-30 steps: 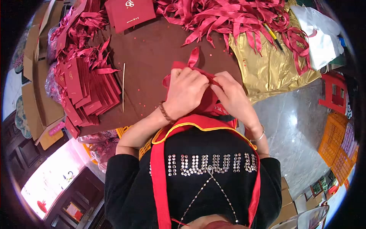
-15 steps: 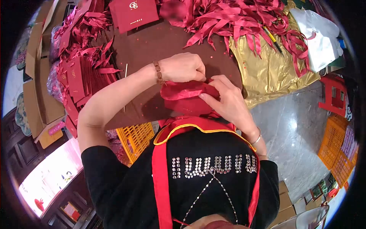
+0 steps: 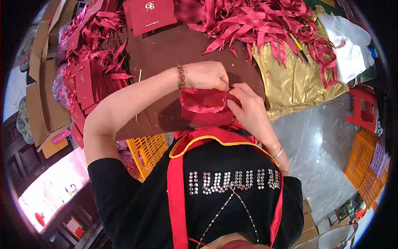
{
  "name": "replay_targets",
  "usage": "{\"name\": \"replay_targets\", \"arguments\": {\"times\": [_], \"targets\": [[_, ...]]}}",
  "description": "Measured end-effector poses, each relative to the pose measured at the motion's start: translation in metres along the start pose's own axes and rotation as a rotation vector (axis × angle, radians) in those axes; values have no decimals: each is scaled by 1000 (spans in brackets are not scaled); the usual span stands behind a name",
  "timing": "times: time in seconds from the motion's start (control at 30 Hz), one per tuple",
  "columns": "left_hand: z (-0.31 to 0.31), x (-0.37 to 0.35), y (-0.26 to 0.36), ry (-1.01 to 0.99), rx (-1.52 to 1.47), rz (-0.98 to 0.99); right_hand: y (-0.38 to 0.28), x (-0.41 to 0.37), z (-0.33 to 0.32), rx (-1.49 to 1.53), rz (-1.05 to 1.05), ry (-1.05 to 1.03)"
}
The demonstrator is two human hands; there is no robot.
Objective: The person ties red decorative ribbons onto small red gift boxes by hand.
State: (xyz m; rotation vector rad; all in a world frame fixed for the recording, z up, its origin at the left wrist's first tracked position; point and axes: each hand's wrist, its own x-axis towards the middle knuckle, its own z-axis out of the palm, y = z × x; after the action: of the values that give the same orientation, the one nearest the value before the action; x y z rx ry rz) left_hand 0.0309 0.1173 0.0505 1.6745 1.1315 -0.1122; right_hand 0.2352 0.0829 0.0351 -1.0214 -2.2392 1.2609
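Note:
My left hand, a beaded bracelet at its wrist, is closed with its fingertips curled down at the far edge of a loop of shiny red ribbon. What lies under those fingers is partly hidden. From the right, my right hand pinches the same ribbon between thumb and fingers, close to the left fingertips. The ribbon forms an oval opening. Beneath it shows a flat dark red paper bag, near the table's front edge.
Red bags with ribbons are stacked on the left. Another red bag lies at the back of the brown table. Loose red ribbons, a yellow-black pen and gold wrapping lie right. Orange crates stand below.
The ribbon, flatter and folded before, now stands as a wider oval loop. My hands stay close together, and the whole view has shifted slightly.

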Motion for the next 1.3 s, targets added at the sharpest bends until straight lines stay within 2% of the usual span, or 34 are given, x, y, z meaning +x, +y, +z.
{"name": "replay_targets", "arguments": {"times": [0.07,0.3,0.37,0.6,0.67,0.9,0.97,1.0,1.03,1.1,1.17,1.23,1.3], "targets": [[0,1,0,2,-84,-21,4,0,2,32,7,20],[0,3,4,-20,-25,-101,15,3,7,117,-4,28],[8,7,-2,81,15,-36,16,3,7,161,-2,41],[11,7,12,165,85,-125,26,6,6,195,-36,8],[10,8,14,177,159,-127,27,6,7,235,17,-4],[14,13,3,230,122,-105,27,5,13,278,66,-12],[2,15,0,339,51,-119,16,4,15,314,-79,-71],[1,16,0,423,9,-110,10,6,17,320,-109,-54],[-4,17,0,424,8,-108,10,6,17,317,-109,-54],[-18,18,6,543,-57,50,12,9,18,254,-63,-69],[-32,21,11,575,-75,167,10,11,18,267,-31,-101],[-38,23,27,549,-119,153,7,13,15,274,-33,-119],[-39,29,38,651,-143,358,10,14,18,260,-46,-108]]}}
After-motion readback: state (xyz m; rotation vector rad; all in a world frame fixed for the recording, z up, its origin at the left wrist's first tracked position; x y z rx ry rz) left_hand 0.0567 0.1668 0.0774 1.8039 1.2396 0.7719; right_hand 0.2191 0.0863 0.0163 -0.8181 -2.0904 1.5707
